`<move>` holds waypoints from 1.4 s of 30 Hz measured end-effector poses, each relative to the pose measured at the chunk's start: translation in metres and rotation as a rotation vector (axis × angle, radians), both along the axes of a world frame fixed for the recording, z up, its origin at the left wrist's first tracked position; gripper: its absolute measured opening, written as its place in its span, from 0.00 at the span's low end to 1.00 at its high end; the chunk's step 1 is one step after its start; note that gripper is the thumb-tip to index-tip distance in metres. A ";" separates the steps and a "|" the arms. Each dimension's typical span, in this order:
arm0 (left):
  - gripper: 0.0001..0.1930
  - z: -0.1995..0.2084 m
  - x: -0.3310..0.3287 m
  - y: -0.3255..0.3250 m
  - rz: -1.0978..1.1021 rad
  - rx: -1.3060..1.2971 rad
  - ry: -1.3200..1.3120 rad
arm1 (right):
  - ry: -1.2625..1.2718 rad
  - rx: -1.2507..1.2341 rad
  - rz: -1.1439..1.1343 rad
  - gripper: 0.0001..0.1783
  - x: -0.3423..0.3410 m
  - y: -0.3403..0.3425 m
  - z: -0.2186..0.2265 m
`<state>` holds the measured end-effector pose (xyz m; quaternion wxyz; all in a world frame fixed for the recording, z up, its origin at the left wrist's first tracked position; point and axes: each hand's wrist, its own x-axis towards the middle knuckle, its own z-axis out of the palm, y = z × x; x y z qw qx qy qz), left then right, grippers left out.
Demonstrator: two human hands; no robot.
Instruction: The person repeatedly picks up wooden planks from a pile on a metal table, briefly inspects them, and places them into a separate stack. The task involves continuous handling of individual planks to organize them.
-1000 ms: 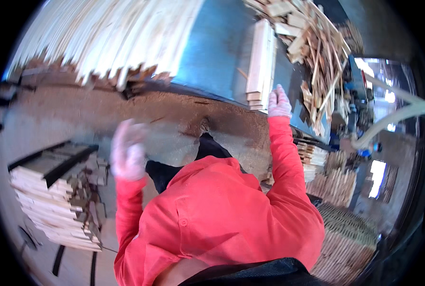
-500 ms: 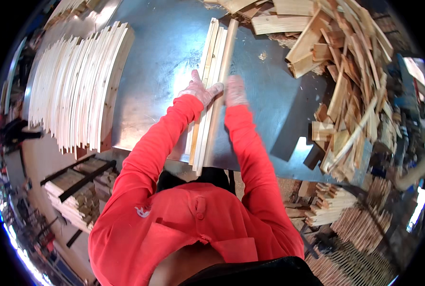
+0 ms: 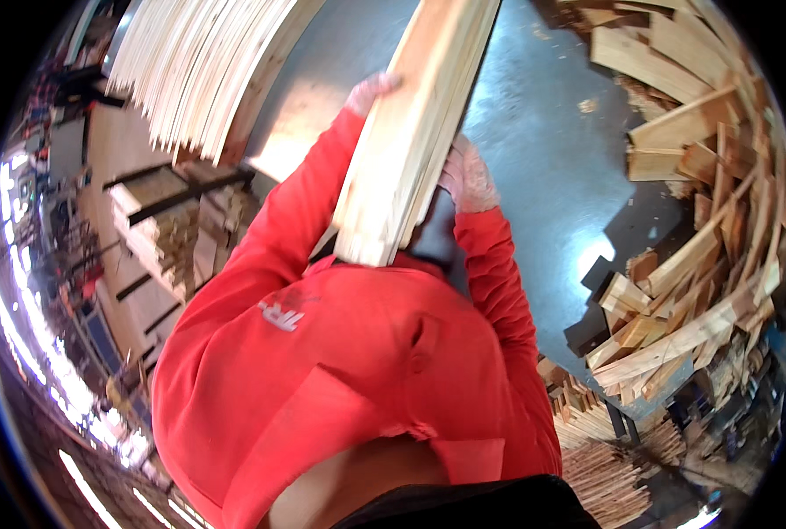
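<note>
1. Over a blue-grey metal tabletop (image 3: 543, 106), in the upper middle of the view, a bundle of long, pale wooden boards (image 3: 406, 132) lies between a person's two bare hands.
2. The boards lie face to face, slanting from the top edge, right of centre, down toward the person's waist. Their stepped near ends overlap the front of a red long-sleeved shirt (image 3: 358, 353). Whether the bundle rests on the tabletop or is lifted, I cannot tell.
3. The left hand (image 3: 374, 92) grips the bundle's left edge; its thumb shows at the wood, while the other fingertips are hidden.
4. The right hand (image 3: 470, 179) holds the opposite edge, nearer the person. Its fingers are drawn together against the boards, their tips partly out of sight.
5. To the upper left, many narrow planks (image 3: 203, 70) stand packed side by side in a neat row, well apart from the bundle.
6. Along the right side, a loose heap of wooden offcuts (image 3: 702, 300) curves around the tabletop, pieces pointing every way.
7. Below the planks, at left, a timber stack (image 3: 159, 242) carries a black bar (image 3: 190, 196). More stacked wood (image 3: 605, 480) sits at lower right.
</note>
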<state>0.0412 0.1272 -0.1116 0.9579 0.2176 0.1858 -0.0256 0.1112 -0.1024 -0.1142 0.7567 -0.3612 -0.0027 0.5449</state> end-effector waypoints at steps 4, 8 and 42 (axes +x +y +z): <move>0.21 -0.010 0.007 -0.017 0.420 -0.217 0.093 | -0.120 0.035 0.037 0.37 -0.029 0.046 0.015; 0.21 -0.052 -0.024 0.019 0.128 0.775 0.601 | 0.122 -0.081 0.014 0.56 -0.044 0.088 -0.051; 0.46 0.069 0.033 -0.283 -0.315 1.402 -0.019 | -1.533 -1.812 -0.443 0.49 0.132 -0.379 0.131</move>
